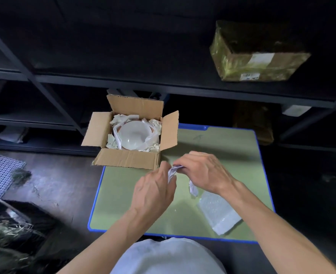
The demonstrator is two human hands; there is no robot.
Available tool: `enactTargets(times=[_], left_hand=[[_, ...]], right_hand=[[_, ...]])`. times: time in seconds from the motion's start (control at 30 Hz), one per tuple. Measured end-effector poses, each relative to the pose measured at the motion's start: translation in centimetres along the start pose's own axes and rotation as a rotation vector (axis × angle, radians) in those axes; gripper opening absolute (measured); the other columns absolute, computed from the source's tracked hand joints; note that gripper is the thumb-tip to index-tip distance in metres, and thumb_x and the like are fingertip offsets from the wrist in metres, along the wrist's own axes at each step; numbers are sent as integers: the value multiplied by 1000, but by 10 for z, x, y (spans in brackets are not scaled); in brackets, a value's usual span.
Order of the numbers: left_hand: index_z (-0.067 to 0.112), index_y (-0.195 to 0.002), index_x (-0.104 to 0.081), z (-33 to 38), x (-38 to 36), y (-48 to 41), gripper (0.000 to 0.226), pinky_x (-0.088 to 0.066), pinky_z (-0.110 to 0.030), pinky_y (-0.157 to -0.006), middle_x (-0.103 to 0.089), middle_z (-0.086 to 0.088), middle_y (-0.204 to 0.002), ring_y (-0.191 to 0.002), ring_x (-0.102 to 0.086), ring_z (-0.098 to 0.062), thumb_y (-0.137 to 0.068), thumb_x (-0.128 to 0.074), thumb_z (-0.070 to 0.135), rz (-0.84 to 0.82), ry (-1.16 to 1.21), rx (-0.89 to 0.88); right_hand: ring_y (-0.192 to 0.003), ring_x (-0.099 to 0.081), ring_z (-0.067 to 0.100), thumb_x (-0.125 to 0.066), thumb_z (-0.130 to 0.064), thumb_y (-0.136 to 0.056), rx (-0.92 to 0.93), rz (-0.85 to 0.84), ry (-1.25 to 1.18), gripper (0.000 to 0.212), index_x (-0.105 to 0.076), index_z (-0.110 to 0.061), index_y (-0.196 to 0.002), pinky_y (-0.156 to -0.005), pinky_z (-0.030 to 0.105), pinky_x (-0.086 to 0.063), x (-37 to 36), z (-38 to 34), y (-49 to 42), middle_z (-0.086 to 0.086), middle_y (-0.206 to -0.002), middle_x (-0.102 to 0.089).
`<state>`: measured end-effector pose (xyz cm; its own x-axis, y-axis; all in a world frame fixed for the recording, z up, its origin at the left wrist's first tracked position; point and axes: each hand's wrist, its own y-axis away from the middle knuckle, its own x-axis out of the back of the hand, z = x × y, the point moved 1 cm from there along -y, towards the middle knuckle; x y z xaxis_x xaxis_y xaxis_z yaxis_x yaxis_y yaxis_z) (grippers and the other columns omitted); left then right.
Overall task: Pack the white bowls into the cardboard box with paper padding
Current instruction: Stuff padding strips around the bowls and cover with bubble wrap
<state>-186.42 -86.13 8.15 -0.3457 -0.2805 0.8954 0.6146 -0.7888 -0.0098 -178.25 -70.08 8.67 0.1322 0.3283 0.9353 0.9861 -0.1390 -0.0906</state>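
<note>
I saw open brown cardboard box [126,159], flaps up, on far left corner of green blue-edged mat [222,147]: round white bowl [133,135] inside, crumpled white paper padding [155,124] around it. Beside box, left hand [153,190] and right hand [204,171] both pinched white paper strip [173,171].

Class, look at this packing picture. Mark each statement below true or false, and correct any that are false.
1. The cardboard box has its flaps open. True.
2. A white bowl lies in the box with crumpled paper around it. True.
3. Both hands are empty. False: the left hand and the right hand share a grip on a piece of paper.
4. The bubble-wrap pouch lies inside the box. False: it lies on the green mat, near the right forearm.
5. A taped parcel sits on the dark shelf above. True.
</note>
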Motion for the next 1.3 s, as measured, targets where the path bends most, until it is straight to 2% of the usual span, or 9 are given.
enactTargets(times=[0.17,0.3,0.4,0.5,0.67,0.8,0.97,1.13,1.3], left_hand=[[24,-100,-50,-6,37,-2,16,-24,-34,-47,-41,4,-54,-51,-41,-27,-99,-45,39,101,2,-3],[21,-94,-58,-24,57,-6,18,-41,-40,-53,-53,1,-70,-61,-51,-29,-99,-50,37,158,85,7],[18,-88,-60,-46,66,-8,18,-37,-37,-51,-47,3,-73,-60,-42,-22,-97,-54,32,212,106,28],[23,-89,-60,-69,70,-10,16,-42,-36,-53,-46,6,-76,-64,-45,-20,-97,-51,35,214,40,80],[22,-71,-40,-99,71,-25,31,-23,-30,-60,-41,7,-65,-68,-47,-24,-98,-50,35,204,-63,96],[20,-88,-50,-113,65,-44,20,-24,-27,-62,-42,6,-75,-72,-47,-22,-99,-46,35,156,0,175],[20,-132,-51,-126,65,-61,38,-32,-28,-64,-54,-2,-102,-83,-56,-25,-101,-42,41,132,32,230],[17,-123,-54,-139,64,-71,32,-33,-30,-58,-40,5,-95,-69,-43,-20,-101,-43,38,127,76,318],[16,-119,-53,-149,66,-77,32,-43,-31,-64,-42,2,-103,-86,-48,-20,-93,-55,35,102,127,355]], right_hand=[[-82,-61,18,-57,-34,-100,98,88,4,17,-69,-23,-101,-64,38,-52,23,-17,-21,-11,-93,-69],[-83,-62,20,-58,-33,-99,160,98,30,16,-68,-21,-101,-61,42,-52,28,-28,-45,-9,-90,-68],[-82,-60,19,-63,-30,-97,204,94,53,11,-68,-21,-102,-60,41,-52,27,-37,-67,-8,-89,-68],[-85,-57,19,-63,-31,-97,218,78,91,11,-69,-22,-99,-57,37,-49,21,-46,-90,-8,-85,-67],[-97,-53,20,-64,-26,-95,193,27,164,10,-72,-23,-101,-72,34,-48,6,-51,-135,-8,-89,-69],[-104,-48,18,-55,-22,-99,194,-19,203,18,-70,-24,-109,-87,36,-45,-6,-51,-170,-11,-109,-66],[-101,-49,20,-56,-17,-98,169,-4,247,20,-72,-21,-109,-84,34,-47,-12,-50,-208,-7,-107,-65],[-98,-48,17,-59,-14,-95,179,-46,267,21,-72,-26,-105,-70,29,-51,-22,-59,-241,-11,-103,-65],[-103,-50,14,-57,-14,-95,170,-116,278,20,-64,-26,-109,-66,32,-55,-36,-57,-254,-11,-104,-62]])
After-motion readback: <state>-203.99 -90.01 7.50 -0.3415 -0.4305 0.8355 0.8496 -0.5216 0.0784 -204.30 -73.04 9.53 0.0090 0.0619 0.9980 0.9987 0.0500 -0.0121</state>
